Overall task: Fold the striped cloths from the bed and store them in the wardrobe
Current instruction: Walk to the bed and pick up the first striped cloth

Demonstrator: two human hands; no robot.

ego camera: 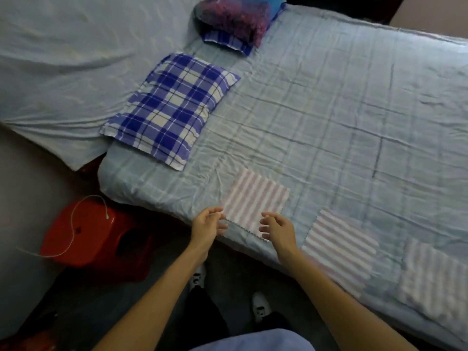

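Three pink-and-white striped cloths lie flat along the near edge of the bed (329,110). The left cloth (255,196) is nearest my hands, the middle cloth (342,247) sits to its right, and the right cloth (435,282) is blurred. My left hand (209,224) hovers at the left cloth's near left corner, fingers relaxed and holding nothing. Over the same cloth's near right corner my right hand (277,228) hangs with loosely curled fingers, also holding nothing.
A blue plaid pillow (169,110) lies at the bed's left end, with a dark red bundle (233,21) and a second plaid pillow behind it. A red plastic stool (93,231) with a white cord stands on the floor to the left. My feet are below.
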